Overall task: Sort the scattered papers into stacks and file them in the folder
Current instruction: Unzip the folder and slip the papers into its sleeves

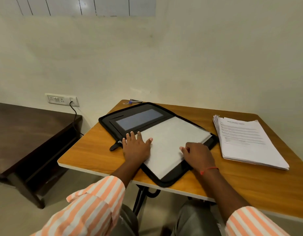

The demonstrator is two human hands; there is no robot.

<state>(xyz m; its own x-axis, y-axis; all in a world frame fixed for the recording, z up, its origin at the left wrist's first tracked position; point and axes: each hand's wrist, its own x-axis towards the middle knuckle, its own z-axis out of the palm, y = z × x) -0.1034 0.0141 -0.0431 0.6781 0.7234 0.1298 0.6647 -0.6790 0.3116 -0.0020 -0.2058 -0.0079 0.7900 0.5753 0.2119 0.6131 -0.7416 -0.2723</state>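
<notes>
hands (136,147) (196,155) on papers (171,140) (folder (138,116) open)

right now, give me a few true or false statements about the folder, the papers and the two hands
1. The black zip folder lies open on the wooden table. True.
2. The left hand is lifted clear of the folder. False: it rests flat on it.
3. A stack of printed white papers lies on the table to the right of the folder. True.
4. The right hand holds the small blue stapler. False: the stapler lies at the table's far edge; the hand rests on the white sheet in the folder.
</notes>
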